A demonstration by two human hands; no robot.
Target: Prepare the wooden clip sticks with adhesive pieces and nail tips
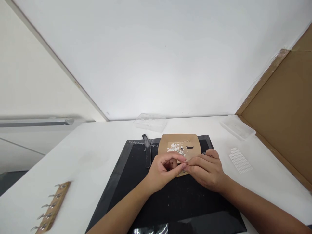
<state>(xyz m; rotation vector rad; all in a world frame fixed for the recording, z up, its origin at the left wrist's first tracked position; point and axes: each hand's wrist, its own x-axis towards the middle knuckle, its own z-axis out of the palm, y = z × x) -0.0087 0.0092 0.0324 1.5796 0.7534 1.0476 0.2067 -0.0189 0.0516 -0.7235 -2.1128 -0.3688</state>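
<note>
My left hand (167,167) and my right hand (206,167) meet fingertip to fingertip above the black mat (170,201). Thumb and index finger of the left are pinched together, and what lies between them is too small to name. The right hand's fingers are closed too; a thin metal tool (203,153) shows behind its knuckles. Under the fingertips is a small wooden piece (182,174), mostly hidden. Just beyond the hands stands a brown cardboard tray (165,140) with small white pieces (175,148) and a black sliver (189,147).
A black curved tool (147,151) lies on the mat's left part. Clear plastic boxes (150,122) (237,127) stand at the back. White tabs (240,160) lie right; a wooden strip with metal clips (53,207) is at front left. Cardboard (280,107) borders the right.
</note>
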